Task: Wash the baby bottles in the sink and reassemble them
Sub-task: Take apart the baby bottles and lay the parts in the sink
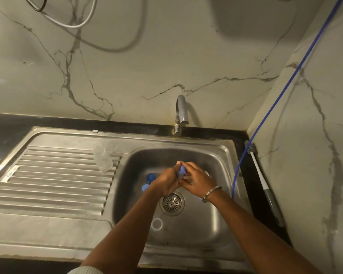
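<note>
Over the steel sink basin (pixel 216 167), my left hand (pixel 166 180) and my right hand (pixel 198 180) meet around a small blue bottle part (pixel 181 172); both grip it, and most of it is hidden by the fingers. A dark blue cap (pixel 151 177) and a lighter blue part (pixel 145 187) lie in the basin left of my hands. A clear ring-like piece (pixel 156 224) lies near the basin's front. A clear bottle (pixel 103 158) lies on the ribbed drainboard (pixel 53 180).
The chrome tap (pixel 181 113) stands behind the basin, with no visible water stream. A bottle brush (pixel 262 182) lies on the dark counter at the right, beside a blue hose (pixel 285 88) that runs down the wall. The drain strainer (pixel 172 203) sits below my hands.
</note>
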`<state>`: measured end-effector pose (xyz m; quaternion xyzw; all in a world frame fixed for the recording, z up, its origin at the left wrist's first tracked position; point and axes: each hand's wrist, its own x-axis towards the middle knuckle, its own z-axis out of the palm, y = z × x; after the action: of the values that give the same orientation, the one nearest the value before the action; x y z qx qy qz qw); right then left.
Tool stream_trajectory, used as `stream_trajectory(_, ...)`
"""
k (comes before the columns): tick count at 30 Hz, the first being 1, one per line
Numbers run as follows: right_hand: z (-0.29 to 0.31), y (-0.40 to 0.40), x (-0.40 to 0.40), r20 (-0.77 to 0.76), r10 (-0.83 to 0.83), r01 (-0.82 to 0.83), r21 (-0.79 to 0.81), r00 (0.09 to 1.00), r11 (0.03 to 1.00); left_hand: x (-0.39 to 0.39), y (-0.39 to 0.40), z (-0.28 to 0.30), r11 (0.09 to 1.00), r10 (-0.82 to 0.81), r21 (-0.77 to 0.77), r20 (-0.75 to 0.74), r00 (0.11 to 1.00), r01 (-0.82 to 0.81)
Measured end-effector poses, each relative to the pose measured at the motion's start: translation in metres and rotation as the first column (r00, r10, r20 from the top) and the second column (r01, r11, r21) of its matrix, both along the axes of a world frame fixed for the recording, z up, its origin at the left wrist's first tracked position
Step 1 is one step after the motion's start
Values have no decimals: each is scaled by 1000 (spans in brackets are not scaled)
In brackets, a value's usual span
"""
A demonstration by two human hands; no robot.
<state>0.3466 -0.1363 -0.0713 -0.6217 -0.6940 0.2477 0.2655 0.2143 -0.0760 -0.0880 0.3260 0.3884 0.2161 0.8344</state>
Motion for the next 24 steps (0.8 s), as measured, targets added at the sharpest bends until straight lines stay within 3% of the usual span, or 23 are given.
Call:
stream_trajectory(6,-5,3,-1,43,-75,72,64,996,995,10,-5,10,999,-9,33,-28,1000,10)
stream_trajectory(12,-7,3,5,-5,-110,110,40,994,993,13,-10,5,999,-7,-32,-78,997,4)
stream_trajectory(16,-9,4,6,-72,-218,221,49,973,974,21,-13,12,999,-19,-39,-58,998,17)
stream_trajectory(24,-20,5,1,-12,-237,238,31,971,971,25,-24,14,998,-2,-61,-60,998,-2)
